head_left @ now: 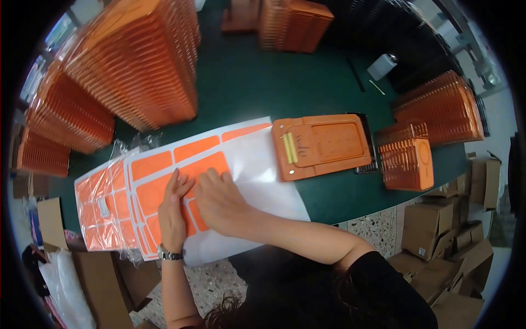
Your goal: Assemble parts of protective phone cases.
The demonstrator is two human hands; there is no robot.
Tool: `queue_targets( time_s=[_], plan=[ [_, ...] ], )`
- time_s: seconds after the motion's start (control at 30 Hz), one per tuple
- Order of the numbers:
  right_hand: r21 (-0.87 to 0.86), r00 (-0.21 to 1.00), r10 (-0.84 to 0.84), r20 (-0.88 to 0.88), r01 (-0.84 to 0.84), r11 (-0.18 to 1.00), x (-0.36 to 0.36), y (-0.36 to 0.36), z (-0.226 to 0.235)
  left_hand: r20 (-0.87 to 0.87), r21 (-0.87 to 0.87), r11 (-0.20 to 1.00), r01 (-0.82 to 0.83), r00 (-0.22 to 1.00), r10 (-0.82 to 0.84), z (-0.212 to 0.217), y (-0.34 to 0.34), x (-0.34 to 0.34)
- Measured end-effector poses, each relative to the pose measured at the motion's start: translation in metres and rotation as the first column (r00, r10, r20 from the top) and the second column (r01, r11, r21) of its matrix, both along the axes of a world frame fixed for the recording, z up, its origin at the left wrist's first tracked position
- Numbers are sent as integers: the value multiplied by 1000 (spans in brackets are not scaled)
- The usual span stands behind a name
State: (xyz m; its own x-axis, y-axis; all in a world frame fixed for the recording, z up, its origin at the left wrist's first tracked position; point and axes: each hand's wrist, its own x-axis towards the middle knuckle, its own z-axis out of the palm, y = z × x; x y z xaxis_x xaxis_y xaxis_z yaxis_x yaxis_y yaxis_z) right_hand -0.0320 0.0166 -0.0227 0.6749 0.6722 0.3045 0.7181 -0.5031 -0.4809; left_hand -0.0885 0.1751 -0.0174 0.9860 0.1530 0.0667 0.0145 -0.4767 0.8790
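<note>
Sheets of orange stickers on white backing lie on the table in front of me, with part of the backing bare on the right. My left hand rests on the sheet, its fingers stretched out and pointing away from me. Close beside it, my right hand is bent over the orange stickers with its fingers curled in. Whatever its fingertips grip is hidden. To the right, an orange plastic tray-like fixture with a yellow strip lies flat, touching or nearly touching the backing.
Tall stacks of orange plastic panels stand at the left, with more stacks at the right. A clear plastic bag covers the leftmost stickers. A white bottle stands far right on the green table. Cardboard boxes crowd the floor.
</note>
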Motion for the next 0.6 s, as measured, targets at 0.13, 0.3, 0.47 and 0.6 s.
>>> queue_targets(
  time_s=[0.13, 0.3, 0.47, 0.6],
  plan=[
    [181, 997, 74, -27, -68, 981, 7, -20, 14, -38, -172, 985, -18, 999, 11, -8, 5, -1],
    [505, 985, 166, -33, -127, 854, 5, -73, 67, -72, -74, 997, 27, 997, -32, -1, -6, 4],
    [425, 965, -197, 175, 106, 899, 16, -187, 128, -173, -77, 996, 44, 983, -57, 42, -12, 15],
    [204, 846, -402, 350, 350, 914, 29, -257, 108, -143, 128, 985, 116, 985, -97, 75, -41, 68]
  ],
)
